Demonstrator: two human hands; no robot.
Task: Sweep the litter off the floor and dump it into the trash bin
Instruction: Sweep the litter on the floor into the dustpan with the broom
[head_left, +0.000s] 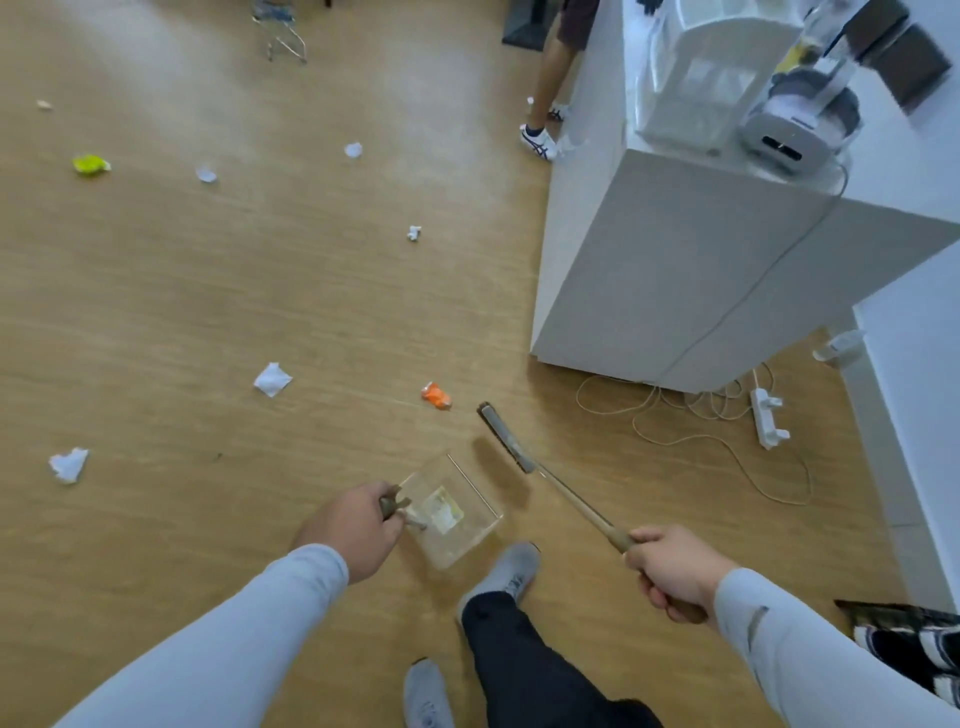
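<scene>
Nearest us, our left hand (353, 530) was closed around the handle of the clear dustpan (452, 512), fingers wrapped on the grip. The pan hung just left of our forward shoe (506, 571) and held a pale scrap (441, 512). Our right hand (670, 571) was clamped on the near end of the broom (550, 480), whose stick ran up and left to a narrow head (504, 436); we could not tell whether the head touched the wood floor (182, 291).

Just beyond the head, to its left, lay an orange wrapper (436, 396). Further left were a white paper (271, 379) and a crumpled one (68, 464). Right of the broom, a power strip (766, 418) and looped cord (675, 415) lay by the base of a grey counter (675, 270).

Farther off, a small white wad (414, 233) lay in mid-floor, then two more papers (207, 174) and (353, 150), and a yellow-green wrapper (89, 164) at far left. Another person's leg (550, 88) stood beside the counter's far end. No bin was in view.
</scene>
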